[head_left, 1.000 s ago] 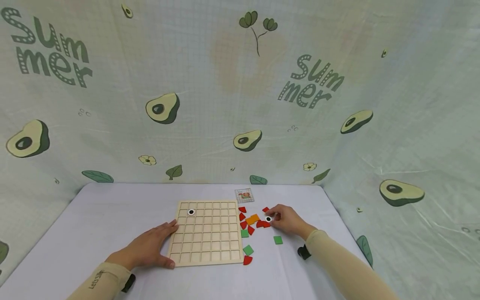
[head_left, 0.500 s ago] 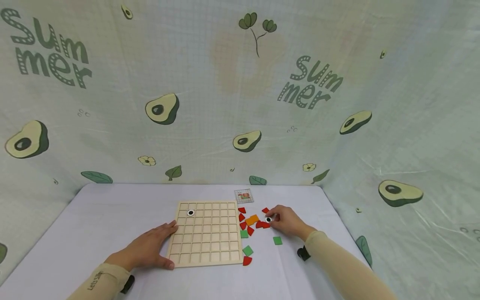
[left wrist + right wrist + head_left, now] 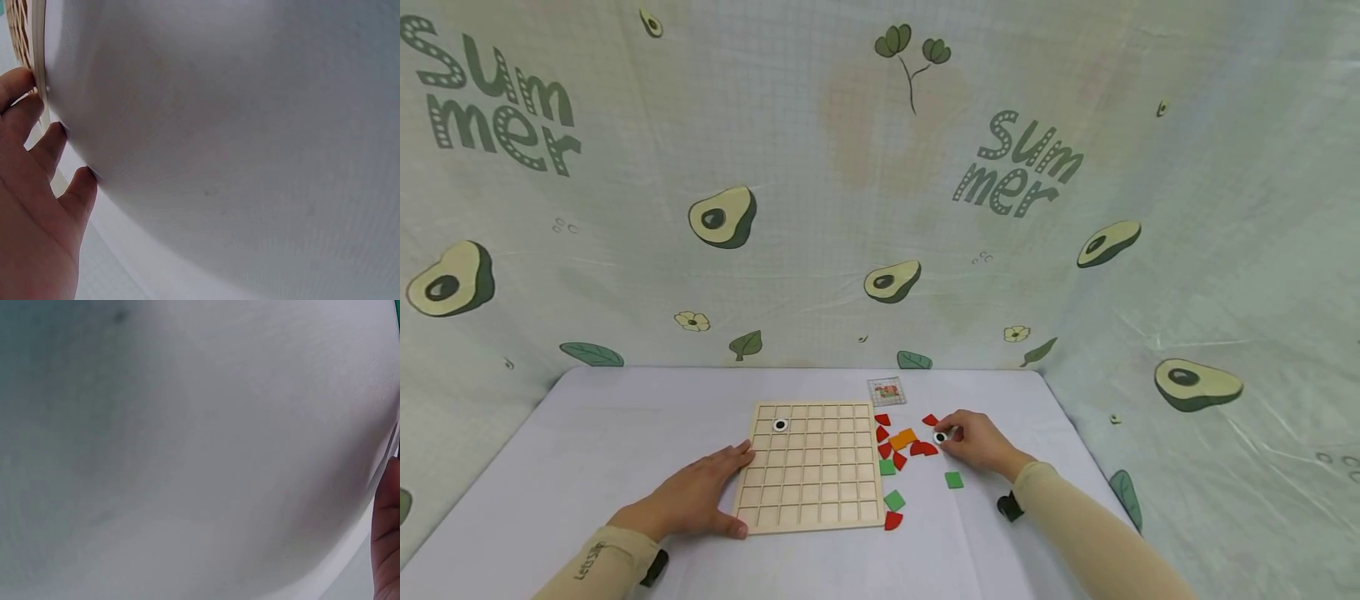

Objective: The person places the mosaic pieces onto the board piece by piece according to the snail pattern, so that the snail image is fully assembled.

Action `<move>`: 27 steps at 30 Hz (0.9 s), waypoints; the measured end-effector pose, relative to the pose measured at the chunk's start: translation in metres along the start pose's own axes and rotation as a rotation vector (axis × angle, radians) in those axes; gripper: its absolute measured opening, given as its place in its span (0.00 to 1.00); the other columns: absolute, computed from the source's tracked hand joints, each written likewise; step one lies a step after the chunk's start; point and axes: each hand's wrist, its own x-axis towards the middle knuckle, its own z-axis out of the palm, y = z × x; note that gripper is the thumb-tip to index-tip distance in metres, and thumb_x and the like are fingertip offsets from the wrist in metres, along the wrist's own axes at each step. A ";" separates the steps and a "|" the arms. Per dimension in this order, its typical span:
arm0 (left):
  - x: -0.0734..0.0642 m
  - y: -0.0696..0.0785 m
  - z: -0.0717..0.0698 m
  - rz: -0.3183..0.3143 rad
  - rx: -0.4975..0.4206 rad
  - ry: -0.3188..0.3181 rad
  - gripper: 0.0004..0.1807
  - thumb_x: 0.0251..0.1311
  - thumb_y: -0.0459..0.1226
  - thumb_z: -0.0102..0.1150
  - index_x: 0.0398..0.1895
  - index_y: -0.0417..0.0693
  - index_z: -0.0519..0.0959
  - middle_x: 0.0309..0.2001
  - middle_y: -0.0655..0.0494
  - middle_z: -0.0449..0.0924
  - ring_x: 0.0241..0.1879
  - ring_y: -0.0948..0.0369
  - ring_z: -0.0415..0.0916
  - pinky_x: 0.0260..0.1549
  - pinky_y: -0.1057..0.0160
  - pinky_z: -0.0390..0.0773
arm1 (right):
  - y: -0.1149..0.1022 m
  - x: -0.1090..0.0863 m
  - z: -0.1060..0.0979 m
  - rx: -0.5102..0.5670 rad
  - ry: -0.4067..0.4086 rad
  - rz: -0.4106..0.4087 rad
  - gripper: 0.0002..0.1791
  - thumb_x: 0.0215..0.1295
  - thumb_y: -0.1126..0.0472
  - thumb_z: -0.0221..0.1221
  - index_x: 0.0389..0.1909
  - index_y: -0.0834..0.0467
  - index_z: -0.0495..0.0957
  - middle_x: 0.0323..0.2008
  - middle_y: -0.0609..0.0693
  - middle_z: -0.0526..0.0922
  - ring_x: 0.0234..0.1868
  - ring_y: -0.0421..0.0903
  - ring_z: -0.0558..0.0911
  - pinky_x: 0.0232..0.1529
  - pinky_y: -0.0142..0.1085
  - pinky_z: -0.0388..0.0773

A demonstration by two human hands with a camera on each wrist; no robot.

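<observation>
My left hand point(image 3: 696, 496) rests with spread fingers along the left edge of a wooden grid board point(image 3: 812, 479); the left wrist view shows its fingertips point(image 3: 82, 181) right at the board's side. On the board's upper left lies a white round piece with a black dot point(image 3: 781, 425). To the right, my right hand point(image 3: 976, 442) pinches a second white disc with a black dot point(image 3: 940, 437) between thumb and forefinger. Red quarter-round pieces point(image 3: 923, 448) lie just beside that disc. In the right wrist view only part of the hand point(image 3: 387, 531) shows, and the disc is hidden.
Between board and right hand lie orange pieces point(image 3: 902, 439), several red ones and green squares point(image 3: 894, 500). Another green square point(image 3: 953, 480) lies nearer me. A small picture card point(image 3: 887, 391) is behind the board. A printed cloth point(image 3: 805, 308) hangs behind the white table point(image 3: 647, 417).
The disc at my right fingertips has shifted slightly right, away from the red pieces. My left hand and the board stay as they were.
</observation>
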 end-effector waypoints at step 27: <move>0.000 0.001 -0.001 -0.024 -0.009 -0.022 0.65 0.30 0.66 0.77 0.72 0.39 0.66 0.75 0.44 0.58 0.71 0.40 0.57 0.66 0.36 0.60 | -0.038 0.017 -0.006 -0.006 -0.022 -0.045 0.13 0.62 0.60 0.70 0.48 0.51 0.85 0.39 0.41 0.80 0.36 0.44 0.76 0.37 0.31 0.80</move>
